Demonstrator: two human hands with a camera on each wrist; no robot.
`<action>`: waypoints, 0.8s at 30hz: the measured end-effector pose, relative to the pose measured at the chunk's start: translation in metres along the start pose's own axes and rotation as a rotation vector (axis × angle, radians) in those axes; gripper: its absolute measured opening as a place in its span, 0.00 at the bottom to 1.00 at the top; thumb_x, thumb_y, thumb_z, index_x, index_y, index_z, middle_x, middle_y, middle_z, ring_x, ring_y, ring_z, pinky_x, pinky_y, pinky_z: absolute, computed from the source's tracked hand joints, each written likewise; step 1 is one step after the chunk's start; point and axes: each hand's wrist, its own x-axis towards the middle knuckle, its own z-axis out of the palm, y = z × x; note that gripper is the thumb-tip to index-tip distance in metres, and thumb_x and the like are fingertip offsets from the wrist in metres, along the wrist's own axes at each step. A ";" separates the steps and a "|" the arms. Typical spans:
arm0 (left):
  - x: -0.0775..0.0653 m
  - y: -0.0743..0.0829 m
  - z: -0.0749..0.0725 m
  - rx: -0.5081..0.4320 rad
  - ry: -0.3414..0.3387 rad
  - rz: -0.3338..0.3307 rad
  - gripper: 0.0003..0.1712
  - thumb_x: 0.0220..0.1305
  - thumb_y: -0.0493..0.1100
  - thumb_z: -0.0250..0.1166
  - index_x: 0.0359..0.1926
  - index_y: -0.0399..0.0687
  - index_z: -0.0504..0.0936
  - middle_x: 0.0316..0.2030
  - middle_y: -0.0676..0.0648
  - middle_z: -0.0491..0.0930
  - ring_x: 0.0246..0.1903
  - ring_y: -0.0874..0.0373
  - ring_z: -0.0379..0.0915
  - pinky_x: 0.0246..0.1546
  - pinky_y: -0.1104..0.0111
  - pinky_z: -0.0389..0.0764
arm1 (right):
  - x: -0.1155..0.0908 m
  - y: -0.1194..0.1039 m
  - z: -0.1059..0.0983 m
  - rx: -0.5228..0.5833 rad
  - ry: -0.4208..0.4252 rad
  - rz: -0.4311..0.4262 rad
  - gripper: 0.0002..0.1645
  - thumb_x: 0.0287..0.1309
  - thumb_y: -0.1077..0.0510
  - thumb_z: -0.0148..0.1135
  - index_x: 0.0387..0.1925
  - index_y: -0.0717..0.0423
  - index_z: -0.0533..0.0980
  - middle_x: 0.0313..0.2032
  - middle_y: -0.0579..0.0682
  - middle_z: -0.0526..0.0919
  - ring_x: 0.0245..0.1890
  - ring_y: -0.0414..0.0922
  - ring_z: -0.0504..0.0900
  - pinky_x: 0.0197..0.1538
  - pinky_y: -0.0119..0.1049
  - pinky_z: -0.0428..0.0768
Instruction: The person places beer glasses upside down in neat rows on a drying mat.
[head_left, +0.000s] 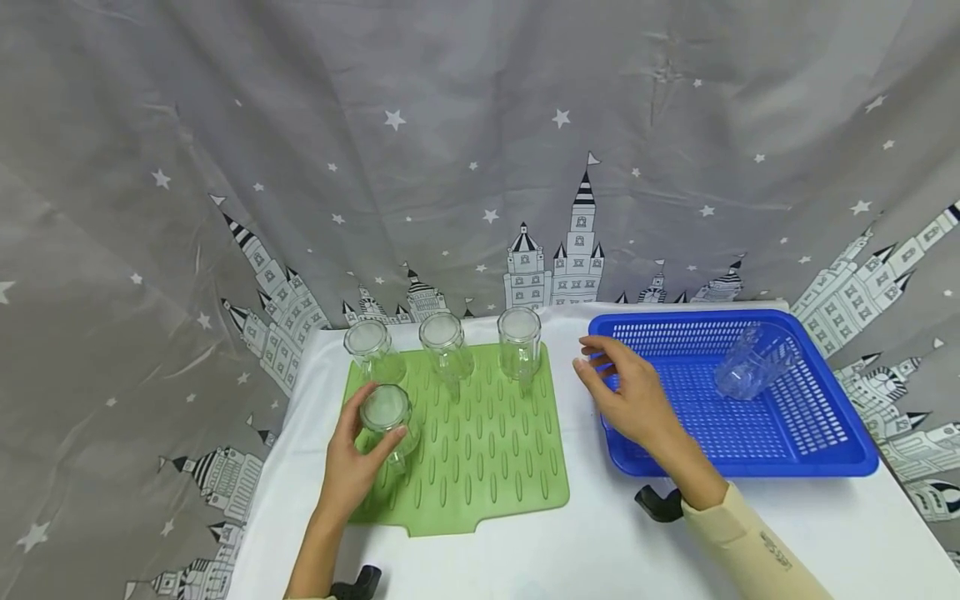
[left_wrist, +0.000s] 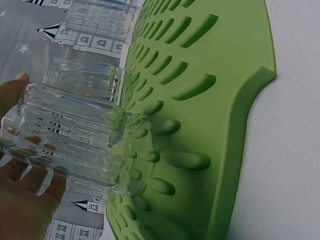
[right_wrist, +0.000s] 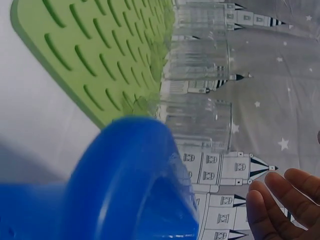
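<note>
My left hand (head_left: 354, 467) grips an upside-down clear glass mug (head_left: 387, 408) near its base, thumb on one side and fingers on the other. In the left wrist view this mug (left_wrist: 65, 130) has its mouth at the ribbed green drying mat (head_left: 480, 442); whether the whole rim touches cannot be told. Behind it, three more glass mugs stand inverted along the mat's far edge: left (head_left: 367, 342), middle (head_left: 444, 337) and right (head_left: 519, 342). My right hand (head_left: 630, 396) hovers by the blue basket's left rim, fingers loosely bent and holding nothing.
The blue plastic basket (head_left: 750, 468) stands at the right, with one clear glass (head_left: 742, 371) lying tilted inside. A white cloth (head_left: 555, 558) covers the table. A grey curtain (head_left: 450, 75) with stars and castles hangs right behind the table's far edge.
</note>
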 end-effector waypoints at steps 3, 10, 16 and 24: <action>0.000 0.000 0.000 0.000 0.001 -0.003 0.52 0.64 0.38 0.79 0.83 0.62 0.63 0.80 0.47 0.67 0.79 0.44 0.65 0.84 0.41 0.61 | -0.001 0.002 -0.004 -0.003 0.007 0.000 0.21 0.76 0.51 0.65 0.63 0.57 0.80 0.52 0.56 0.90 0.48 0.49 0.90 0.49 0.48 0.92; -0.003 0.000 0.000 0.017 0.010 -0.020 0.52 0.64 0.39 0.79 0.84 0.60 0.62 0.80 0.46 0.67 0.79 0.43 0.65 0.83 0.40 0.61 | -0.003 0.010 -0.012 -0.028 0.008 0.021 0.22 0.77 0.51 0.63 0.64 0.58 0.80 0.54 0.58 0.89 0.49 0.52 0.90 0.51 0.52 0.91; -0.004 0.000 0.000 0.033 0.013 -0.008 0.52 0.65 0.40 0.79 0.84 0.60 0.61 0.81 0.43 0.66 0.79 0.38 0.64 0.83 0.38 0.61 | -0.003 0.022 -0.022 -0.056 0.026 0.049 0.23 0.77 0.50 0.63 0.65 0.57 0.80 0.56 0.58 0.88 0.51 0.55 0.89 0.53 0.56 0.90; -0.008 0.000 -0.001 0.048 0.018 -0.032 0.55 0.64 0.41 0.80 0.85 0.61 0.59 0.82 0.47 0.64 0.80 0.45 0.64 0.84 0.48 0.63 | -0.006 0.035 -0.042 -0.114 0.041 0.081 0.25 0.78 0.47 0.63 0.66 0.57 0.78 0.58 0.60 0.87 0.52 0.57 0.87 0.54 0.60 0.88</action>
